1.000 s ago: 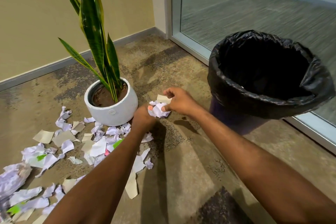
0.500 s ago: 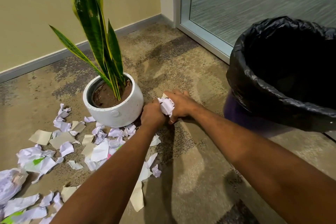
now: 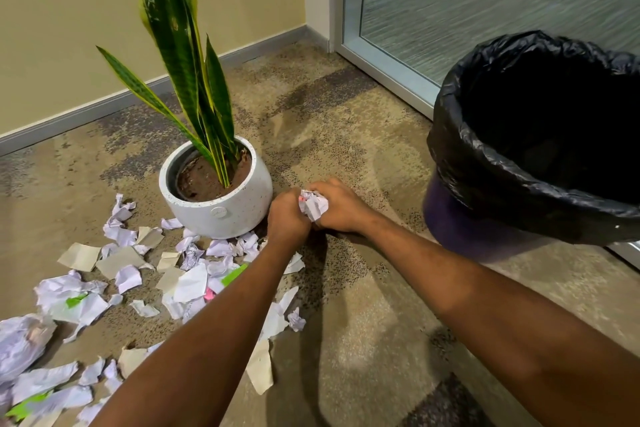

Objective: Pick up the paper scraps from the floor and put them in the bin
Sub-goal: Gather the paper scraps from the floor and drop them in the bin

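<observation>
Both hands were bunched together low over the mottled brown carpet floor (image 3: 363, 322), just right of the white speckled round plant pot (image 3: 221, 215). The left hand (image 3: 287, 218) and the right hand (image 3: 341, 208) were each curled round the same crumpled ball of white paper (image 3: 313, 206), squeezing it between them, knuckles pretty much touching. Couldn't really tell if the ball was resting on the carpet or held just above it.

The round bin with a black plastic liner (image 3: 450, 135) stood off to the right, near the right forearm but apart from the hands. Its liner was folded over a dark purple body. Inside just looked black, so I couldn't make out anything in there. So the ball was outside the bin, between pot and bin and closer to the pot.

Loads more was on the floor: scattered torn scraps of white, beige, green and pink paper (image 3: 194, 282) spread from the foot of the pot out to the lower left. Some were tucked right against the pot, some partly hidden under the left forearm. A bigger crumpled white sheet (image 3: 20, 340) sat at the far left edge.

The pot held a tall green snake plant with yellow edges (image 3: 180, 45), upright in brown soil. A beige wall (image 3: 69, 28) with grey skirting ran behind it, and a frosted glass panel (image 3: 485, 3) stood behind the bin.
</observation>
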